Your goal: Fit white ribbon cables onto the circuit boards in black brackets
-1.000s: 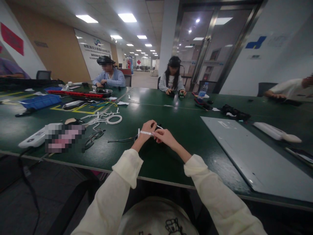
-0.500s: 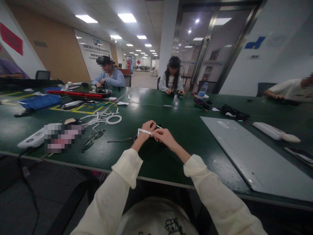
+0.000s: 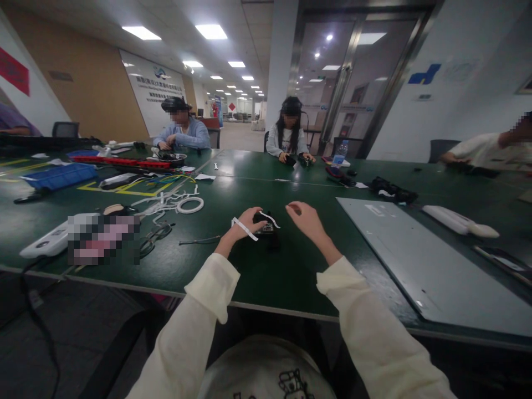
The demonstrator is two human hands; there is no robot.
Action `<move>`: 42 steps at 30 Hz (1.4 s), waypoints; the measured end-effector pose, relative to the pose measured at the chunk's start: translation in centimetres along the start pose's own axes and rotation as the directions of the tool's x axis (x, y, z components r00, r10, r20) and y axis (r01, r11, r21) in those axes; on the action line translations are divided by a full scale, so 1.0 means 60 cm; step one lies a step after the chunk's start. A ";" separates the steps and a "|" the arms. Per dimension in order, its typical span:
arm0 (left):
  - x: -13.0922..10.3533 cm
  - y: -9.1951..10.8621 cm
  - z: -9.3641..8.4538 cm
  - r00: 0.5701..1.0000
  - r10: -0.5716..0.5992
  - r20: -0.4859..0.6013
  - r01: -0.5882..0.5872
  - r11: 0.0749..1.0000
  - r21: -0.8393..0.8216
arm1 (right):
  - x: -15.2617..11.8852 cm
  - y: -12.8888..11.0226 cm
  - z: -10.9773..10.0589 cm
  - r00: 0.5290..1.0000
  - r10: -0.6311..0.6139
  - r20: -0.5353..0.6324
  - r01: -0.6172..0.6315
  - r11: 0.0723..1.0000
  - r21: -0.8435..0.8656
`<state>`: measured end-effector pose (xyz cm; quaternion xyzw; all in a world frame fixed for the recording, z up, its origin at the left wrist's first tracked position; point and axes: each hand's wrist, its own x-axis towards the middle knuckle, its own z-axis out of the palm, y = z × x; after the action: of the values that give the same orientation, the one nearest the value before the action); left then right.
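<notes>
My left hand (image 3: 249,224) is closed around the edge of a small dark device (image 3: 269,228) with what looks like a bare circuit board. A short white strip (image 3: 271,219) curves over the device's top. Another white strip (image 3: 245,228), with faint marks, lies across the back of my left hand. To the right, apart from the device, my right hand (image 3: 310,224) hovers with fingers loosely curved and a gap inside the thumb. Nothing shows between those fingers. A thin dark cable (image 3: 199,240) lies left of my left wrist.
On the left lie a white roll (image 3: 190,205), tangled white strips (image 3: 166,202), glasses (image 3: 154,239), a white power strip (image 3: 54,238) and a blue tray (image 3: 60,177). A large grey panel (image 3: 386,244) covers the right side. Other people sit around the green table (image 3: 249,277).
My right hand has left the strip and moved right, away from my left hand. The device between my hands now shows. The view has shifted slightly.
</notes>
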<state>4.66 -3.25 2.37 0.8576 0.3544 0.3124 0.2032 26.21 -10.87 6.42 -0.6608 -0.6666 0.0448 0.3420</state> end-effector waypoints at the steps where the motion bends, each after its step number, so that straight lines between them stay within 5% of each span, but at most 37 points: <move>1: -0.003 -0.001 -0.002 0.998 0.008 0.062 -0.009 1.000 0.021 | 0.005 0.034 -0.014 0.997 0.066 -0.039 -0.071 0.987 -0.141; 4: -0.011 -0.003 -0.007 0.976 0.001 0.217 -0.021 0.996 0.092 | -0.002 0.142 -0.048 0.943 0.304 -0.137 -0.333 0.832 -0.444; 7: -0.015 -0.001 -0.008 0.965 -0.011 0.264 -0.032 0.987 0.158 | -0.030 0.229 -0.063 0.852 0.478 -0.215 -0.513 0.679 -0.524; 9: -0.017 0.000 -0.008 0.965 -0.021 0.260 -0.029 0.982 0.185 | -0.046 0.263 -0.066 0.814 0.537 -0.222 -0.564 0.638 -0.525; 12: -0.019 -0.002 -0.006 0.968 -0.047 0.246 -0.011 0.973 0.230 | -0.055 0.283 -0.064 0.825 0.533 -0.187 -0.544 0.659 -0.519; 24: -0.011 -0.007 -0.002 0.985 -0.024 0.173 -0.028 0.957 0.288 | -0.043 0.271 -0.061 0.885 0.443 -0.143 -0.457 0.765 -0.453; 29: -0.003 -0.009 -0.009 0.999 -0.014 0.052 -0.003 0.949 0.315 | -0.041 0.245 -0.050 0.923 0.367 -0.116 -0.384 0.855 -0.348; 35: 0.013 0.010 -0.037 0.999 0.001 -0.032 0.008 0.962 0.272 | -0.043 0.178 -0.019 0.972 0.236 -0.006 -0.233 0.953 -0.192; 42: 0.026 0.019 -0.049 1.000 0.025 -0.019 -0.020 0.973 0.229 | -0.076 0.055 0.021 0.974 -0.139 0.178 0.126 0.988 0.085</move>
<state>4.08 -2.46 5.75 0.8758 0.3805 0.2812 0.0956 27.87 -14.13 1.97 -0.5949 -0.7357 0.1069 0.3055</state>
